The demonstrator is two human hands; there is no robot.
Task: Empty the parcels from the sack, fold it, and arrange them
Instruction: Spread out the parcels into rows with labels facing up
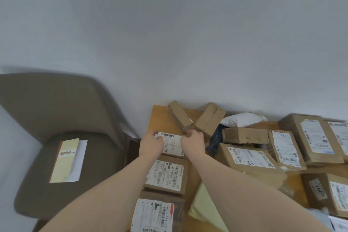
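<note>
On the left edge of the wooden tabletop [159, 118], both hands hold one small parcel [172, 143], label up. The left hand [150, 145] pinches its left end and the right hand [193, 143] grips the right end, fingers curled around it. Its long axis runs left to right, barcode along the far edge; the print's too blurry to read.

Right behind it toward me sit two more boxes in a column: the middle box [166, 174] has a label reading "507-PB02 170", and the near box [157, 213] shows "642 L714 00". Both labels run sideways, text facing right.

More cardboard boxes are scattered on the right, one [320, 192] with a sticker reading "200". A white bag [243, 118] lies by the wall. Something pale yellow [203, 207] lies under my right forearm; can't tell if it's the sack.

A notebook [66, 160] marked "NoteBook" lies on the chair [56, 111] to the left.
</note>
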